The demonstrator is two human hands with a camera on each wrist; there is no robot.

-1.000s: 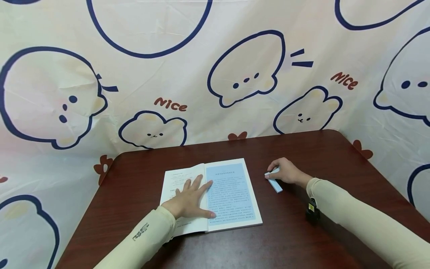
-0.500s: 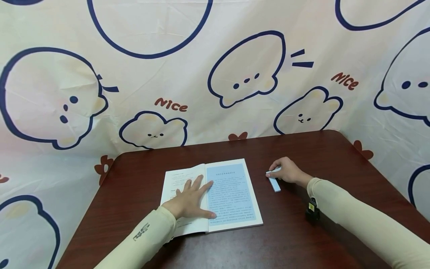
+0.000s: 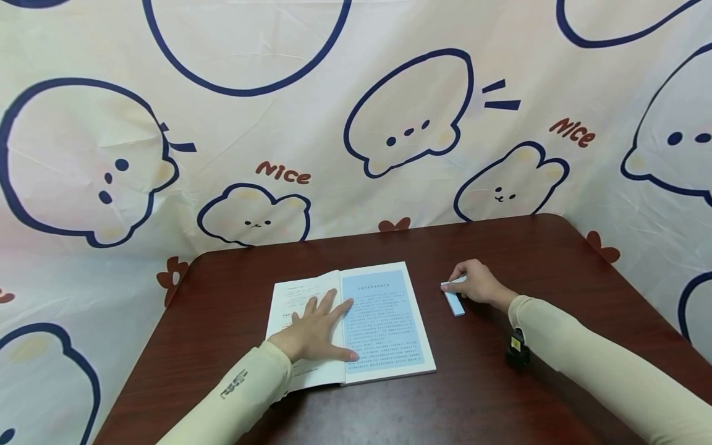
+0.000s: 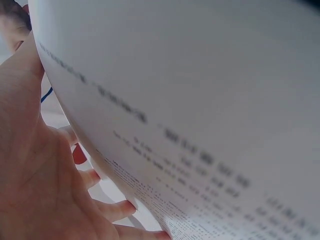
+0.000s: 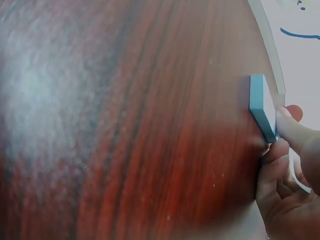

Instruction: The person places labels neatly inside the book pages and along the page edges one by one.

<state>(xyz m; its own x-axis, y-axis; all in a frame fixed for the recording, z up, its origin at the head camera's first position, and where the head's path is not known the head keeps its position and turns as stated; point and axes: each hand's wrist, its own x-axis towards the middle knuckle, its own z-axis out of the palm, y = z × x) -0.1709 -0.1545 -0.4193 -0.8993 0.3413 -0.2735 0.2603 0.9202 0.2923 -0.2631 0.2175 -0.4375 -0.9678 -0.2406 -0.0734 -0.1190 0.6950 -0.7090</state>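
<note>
Bar (image 3: 454, 304), pale blue w/ white, is right at the R hand (image 3: 475, 283): fingers narrow, thumb & fingertips pinching its far end. Long axis runs from the pinch back twd the person, free end angled slightly right; can't tell if it's touching the table (image 3: 389, 411). Open book (image 3: 384, 327) lies left of those fingers, apart. L hand (image 3: 311, 330), fingers spread wide on the book, is farther off, so R hand's nearer the bar
</note>
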